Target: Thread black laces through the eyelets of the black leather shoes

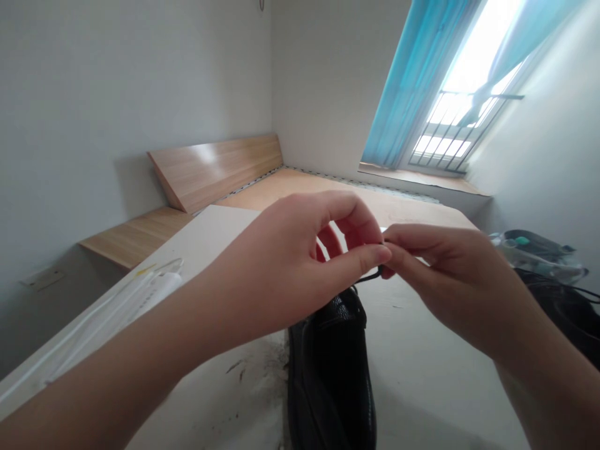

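A black leather shoe (332, 375) rests on the pale board, its opening facing me and its toe hidden behind my hands. From its top, a black shoelace (370, 276) runs up to my fingertips. My left hand (300, 256) pinches the lace between thumb and forefinger, the other fingers curled behind. Against it, my right hand (431, 262) also pinches the lace, fingertips touching those of the left. How the lace lies between the fingers is mostly hidden.
Under the shoe is a pale board (422, 375) with dark scuffs. White plastic packaging (135, 306) lies at the left. A dark bag (562, 306) and a clear plastic bag (544, 256) sit at the right. Behind are a wooden headboard (220, 169) and a blue curtain (412, 81).
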`<state>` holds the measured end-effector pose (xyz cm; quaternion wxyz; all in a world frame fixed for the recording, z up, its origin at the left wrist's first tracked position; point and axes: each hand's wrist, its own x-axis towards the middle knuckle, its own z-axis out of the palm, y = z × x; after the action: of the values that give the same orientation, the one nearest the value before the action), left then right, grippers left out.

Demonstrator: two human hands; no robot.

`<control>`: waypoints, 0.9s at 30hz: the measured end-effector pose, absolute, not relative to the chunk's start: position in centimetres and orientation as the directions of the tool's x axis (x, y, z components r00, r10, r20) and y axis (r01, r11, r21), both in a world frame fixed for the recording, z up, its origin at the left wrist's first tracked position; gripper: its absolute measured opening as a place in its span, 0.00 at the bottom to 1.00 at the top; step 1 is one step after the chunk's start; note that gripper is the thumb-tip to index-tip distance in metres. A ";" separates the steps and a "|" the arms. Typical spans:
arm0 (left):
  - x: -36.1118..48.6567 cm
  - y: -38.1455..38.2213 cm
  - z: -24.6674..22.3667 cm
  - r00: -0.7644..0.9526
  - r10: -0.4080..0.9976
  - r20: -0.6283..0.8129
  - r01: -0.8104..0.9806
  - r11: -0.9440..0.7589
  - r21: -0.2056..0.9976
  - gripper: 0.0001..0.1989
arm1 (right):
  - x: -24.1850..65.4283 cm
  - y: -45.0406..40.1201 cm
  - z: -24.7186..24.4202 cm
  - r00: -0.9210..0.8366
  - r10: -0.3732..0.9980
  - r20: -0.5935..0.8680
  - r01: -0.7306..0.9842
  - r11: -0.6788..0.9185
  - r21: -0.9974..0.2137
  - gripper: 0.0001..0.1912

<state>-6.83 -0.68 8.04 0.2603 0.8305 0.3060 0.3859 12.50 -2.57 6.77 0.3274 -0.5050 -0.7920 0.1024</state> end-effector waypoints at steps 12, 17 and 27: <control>-6.6 -0.1 8.0 0.457 0.723 0.517 0.285 -0.670 0.685 0.05 | 11.0 -2.3 5.3 -0.236 0.910 0.340 0.146 0.379 -0.914 0.16; -6.7 0.1 7.9 0.408 0.721 0.559 0.317 -0.687 0.654 0.06 | 11.4 -2.2 5.3 -0.033 0.935 0.354 0.166 0.354 -0.920 0.15; -6.1 0.3 7.3 0.519 0.758 0.395 0.155 -0.538 0.829 0.09 | 10.2 -2.1 4.4 -0.368 0.913 0.177 -0.115 0.144 -0.983 0.22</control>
<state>-6.08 0.31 7.26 0.3822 0.7831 0.2916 0.3944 10.21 -2.06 4.42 0.4551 -0.3303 -0.6041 0.5647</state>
